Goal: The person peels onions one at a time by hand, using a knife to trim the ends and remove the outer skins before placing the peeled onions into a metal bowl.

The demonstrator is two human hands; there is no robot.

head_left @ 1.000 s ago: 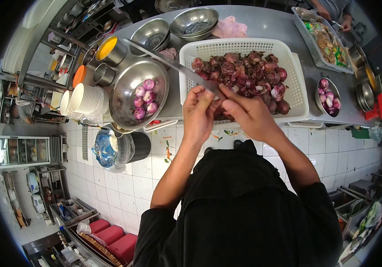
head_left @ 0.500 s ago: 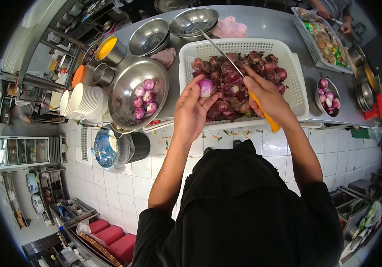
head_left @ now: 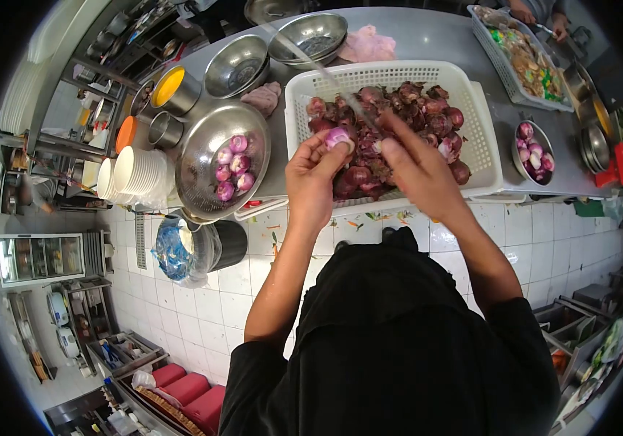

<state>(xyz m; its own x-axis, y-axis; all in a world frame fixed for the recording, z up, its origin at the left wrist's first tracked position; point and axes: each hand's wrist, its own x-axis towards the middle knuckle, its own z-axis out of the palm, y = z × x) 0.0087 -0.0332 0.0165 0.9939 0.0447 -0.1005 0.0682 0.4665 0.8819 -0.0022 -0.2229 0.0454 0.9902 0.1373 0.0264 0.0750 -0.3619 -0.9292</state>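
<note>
My left hand [head_left: 314,168] is closed around a peeled purple onion [head_left: 339,138], thumb and fingers gripping its sides. In my right hand [head_left: 420,173] is a long knife [head_left: 318,67], its blade smeared by motion and pointing up and to the left; its handle is hidden by the hand. Both hands are over a white perforated basket [head_left: 464,83] heaped with unpeeled red onions [head_left: 435,116] and loose skins. To the left, a steel colander [head_left: 199,145] holds several peeled onions [head_left: 239,163].
A small steel bowl [head_left: 541,176] of peeled onions stands right of the basket. Two steel bowls [head_left: 237,67] [head_left: 310,38] and pink cloths [head_left: 368,45] lie behind. A person's hand [head_left: 558,27] is near a crate [head_left: 518,86] of bagged food. A bin [head_left: 230,243] stands on the floor.
My left fingers have closed around the onion, which lay on an open palm before. My right hand has shifted slightly left with the knife, now blurred. The view has moved slightly.
</note>
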